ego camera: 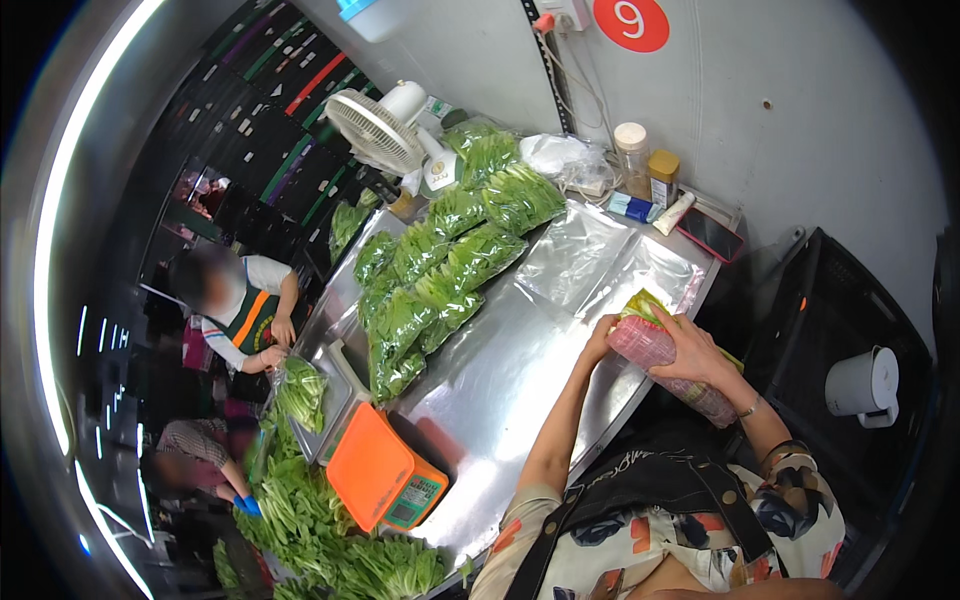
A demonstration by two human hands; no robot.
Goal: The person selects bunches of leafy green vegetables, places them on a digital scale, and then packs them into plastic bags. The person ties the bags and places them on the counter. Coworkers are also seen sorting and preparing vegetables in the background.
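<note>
A long bundle wrapped in pinkish-red mesh (643, 339) hangs over the near right edge of the metal table, with yellow-green material showing at its far end. What is inside cannot be made out. My left hand (602, 337) grips that far end from the left. On the other side, my right hand (694, 349) is spread over the bundle's upper part, fingers bent around it. Flat clear plastic bags (574, 259) lie on the metal tabletop (517, 360) just beyond both hands.
Bagged leafy greens (450, 262) are piled mid-table by a white fan (382, 131). An orange scale (386, 469) and loose greens (315, 517) are at left. Across, one person (247, 307) handles a bag; another wears blue gloves. A phone (710, 234) and black crate (825, 315) are at right.
</note>
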